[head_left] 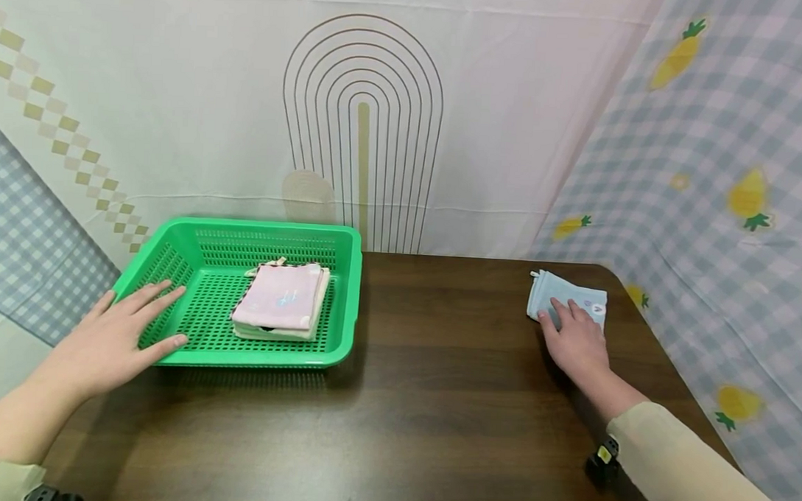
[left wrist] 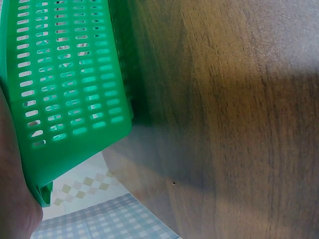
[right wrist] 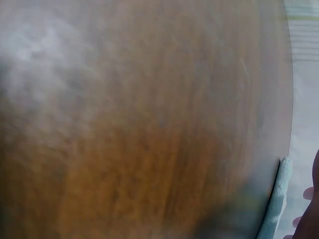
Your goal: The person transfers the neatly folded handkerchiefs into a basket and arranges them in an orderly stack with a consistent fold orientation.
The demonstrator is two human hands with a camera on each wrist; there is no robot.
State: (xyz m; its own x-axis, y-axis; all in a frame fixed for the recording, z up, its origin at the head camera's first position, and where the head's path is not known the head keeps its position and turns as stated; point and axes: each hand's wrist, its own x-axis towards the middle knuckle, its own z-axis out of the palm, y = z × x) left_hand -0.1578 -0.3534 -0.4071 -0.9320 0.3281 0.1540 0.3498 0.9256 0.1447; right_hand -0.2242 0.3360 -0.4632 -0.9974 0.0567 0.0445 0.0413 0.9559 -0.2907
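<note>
A green plastic basket (head_left: 251,359) stands on the left of the table. Over its front left corner my left hand (head_left: 116,336) lies with fingers spread, the palm side at the rim. Inside the basket is a small stack of folded cloths, topped by a pink one (head_left: 281,294) with pale ones below. Far to the right, a folded light blue cloth (head_left: 547,289) with a small loop lies on the table. My right hand (head_left: 576,349) is over its front part, fingers extended and hiding some of it. In the right wrist view the cloth (right wrist: 275,206) shows edge-on beside the fingers.
The dark wooden table (head_left: 422,406) stretches between basket and blue cloth. A white patterned curtain (head_left: 498,121) hangs along the back edge, and a checked curtain (head_left: 692,283) with pineapples runs along the right. More checked fabric (head_left: 36,252) hangs at left.
</note>
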